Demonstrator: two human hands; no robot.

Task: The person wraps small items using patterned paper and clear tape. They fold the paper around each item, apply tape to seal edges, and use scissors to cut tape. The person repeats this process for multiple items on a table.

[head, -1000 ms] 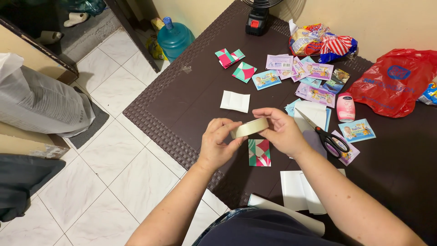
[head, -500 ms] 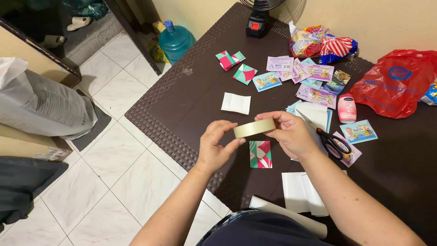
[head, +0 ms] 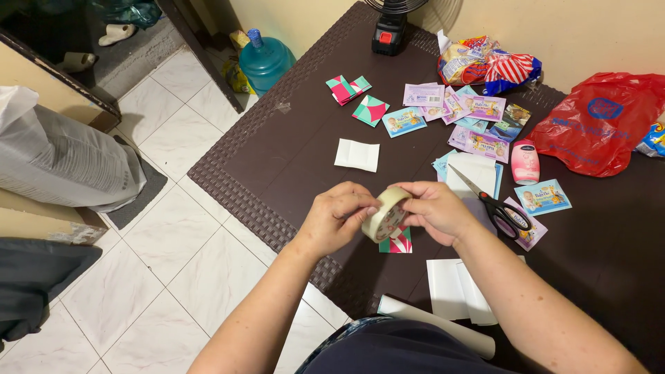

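Observation:
Both my hands hold a roll of cream tape (head: 385, 213) above the dark brown table (head: 291, 159). My left hand (head: 337, 219) pinches the roll's left rim with thumb and fingertips. My right hand (head: 434, 210) grips its right side. The roll is tilted so its open centre faces me. Under it lies a small packet wrapped in green, red and white patterned paper (head: 396, 242), partly hidden by the roll and my hands.
Black-handled scissors (head: 500, 207) lie right of my hands on white paper. White folded paper (head: 357, 154), two more wrapped packets (head: 348, 88), several sachets (head: 478, 142), a pink bottle (head: 525, 161), a red plastic bag (head: 599, 121) and snack bags (head: 485, 66) are spread behind. White sheets (head: 457, 291) lie near me.
The tape roll has tipped from lying flat-on-edge to tilted with its hole facing me, and both hands have dropped lower over the patterned packet.

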